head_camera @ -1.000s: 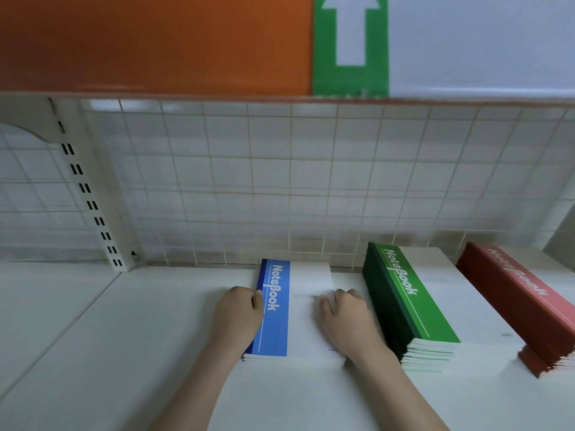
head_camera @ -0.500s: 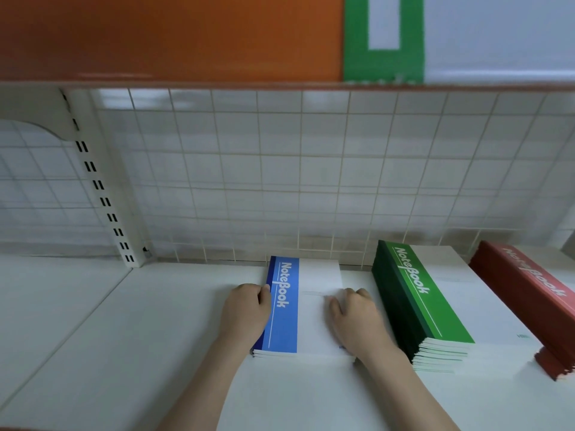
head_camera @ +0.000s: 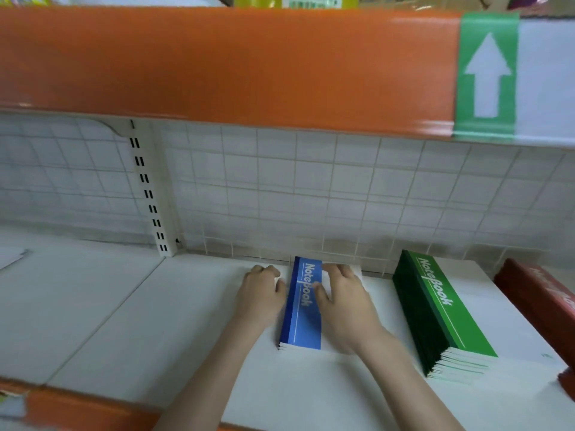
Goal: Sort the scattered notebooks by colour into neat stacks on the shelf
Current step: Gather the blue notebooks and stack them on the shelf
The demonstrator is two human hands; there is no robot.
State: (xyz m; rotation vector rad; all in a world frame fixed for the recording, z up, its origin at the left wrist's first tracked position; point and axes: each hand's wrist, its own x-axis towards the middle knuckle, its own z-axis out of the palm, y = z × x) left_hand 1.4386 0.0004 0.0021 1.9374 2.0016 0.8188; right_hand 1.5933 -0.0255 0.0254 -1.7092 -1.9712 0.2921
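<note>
A low stack of blue notebooks [head_camera: 303,321] lies on the white shelf [head_camera: 155,321], its far end near the back wall. My left hand [head_camera: 261,295] grips the stack at its spine side, fingers curled by the far left corner and thumb against the edge. My right hand [head_camera: 343,306] rests flat on the stack's white cover, fingers reaching its far edge, thumb on the blue strip. A taller green notebook stack [head_camera: 448,315] stands to the right. Next to it, a red notebook stack [head_camera: 535,293] is cut off by the frame's right edge.
A white wire grid [head_camera: 311,194] backs the shelf, with a slotted upright [head_camera: 149,194] at the left. An orange-fronted upper shelf [head_camera: 217,66] hangs overhead, bearing a green arrow label [head_camera: 487,76]. A white sheet corner [head_camera: 12,258] lies far left.
Both hands slid along the blue stack toward the back wall. My right hand moved left, farther onto the cover. The view pulled back and tilted up.
</note>
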